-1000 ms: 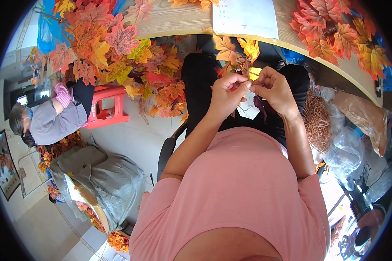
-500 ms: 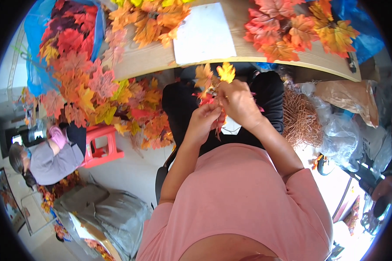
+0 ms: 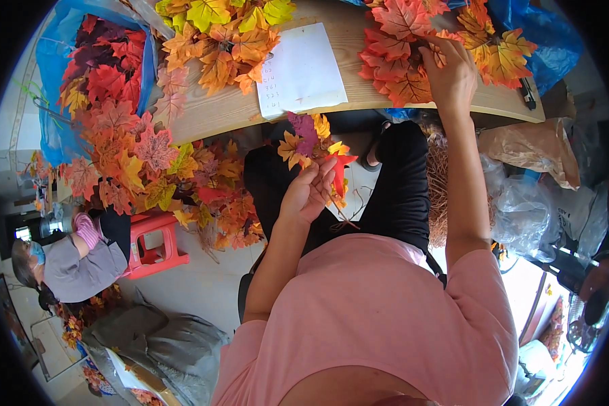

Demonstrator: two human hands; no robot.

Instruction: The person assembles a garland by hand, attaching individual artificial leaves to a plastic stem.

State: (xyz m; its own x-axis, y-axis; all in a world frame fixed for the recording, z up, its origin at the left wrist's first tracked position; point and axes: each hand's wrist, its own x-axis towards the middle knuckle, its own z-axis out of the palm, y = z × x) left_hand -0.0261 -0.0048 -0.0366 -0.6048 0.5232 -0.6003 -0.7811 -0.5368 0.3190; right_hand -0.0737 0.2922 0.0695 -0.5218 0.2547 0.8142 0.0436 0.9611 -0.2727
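Observation:
Over my lap, my left hand (image 3: 306, 195) is closed on a stem of artificial maple leaves (image 3: 309, 139) in yellow, orange, purple and red. Thin brown stem ends hang below its fingers. My right arm stretches up to the table, where my right hand (image 3: 450, 76) is at a pile of red-orange artificial maple leaves (image 3: 394, 57). Its bent fingers close around an orange leaf (image 3: 438, 54); the fingertips are partly hidden among the leaves.
A sheet of paper (image 3: 303, 68) lies on the wooden table (image 3: 216, 111) beside orange and yellow leaves (image 3: 227, 51). To the left are a blue bag (image 3: 51, 101) of leaves, a red stool (image 3: 157, 247) and a seated person (image 3: 81, 260). Brown stems (image 3: 440, 193) and plastic bags (image 3: 524, 210) stand right.
My right hand has left the leaf stem over my lap and reached up and right to the red-orange pile. The left hand keeps the stem, now with purple and red leaves showing.

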